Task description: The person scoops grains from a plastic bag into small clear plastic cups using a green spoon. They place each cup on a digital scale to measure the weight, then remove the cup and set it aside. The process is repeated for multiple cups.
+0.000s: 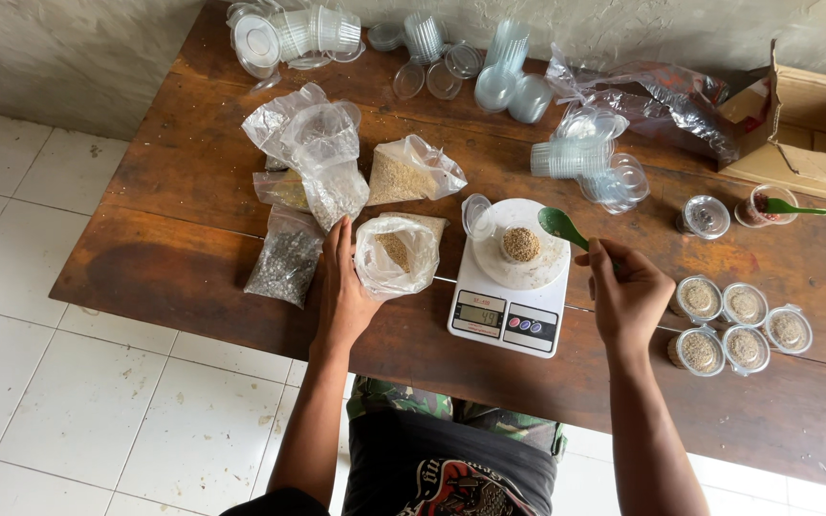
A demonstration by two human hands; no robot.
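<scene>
Small cup [521,245] of brown grain in centre of frame, on white kitchen scale [510,287]. Just right of it, green spoon [560,225], gripped in closed right hand [629,294]. Left hand [344,291] open, flat against clear bag of grain [396,253], left of centre. Five filled, lidded cups [742,325] at right on wooden worktop [184,239].

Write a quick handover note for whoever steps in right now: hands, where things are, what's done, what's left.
Left hand rests flat on the table, touching the open plastic bag of grain.
Right hand holds the green spoon, bowl beside the small cup on the white scale.
Done: cup on scale holds grain; five lidded filled cups stand at right.
Left: cup on scale has no lid on; stacks of empty cups wait at the back.
</scene>
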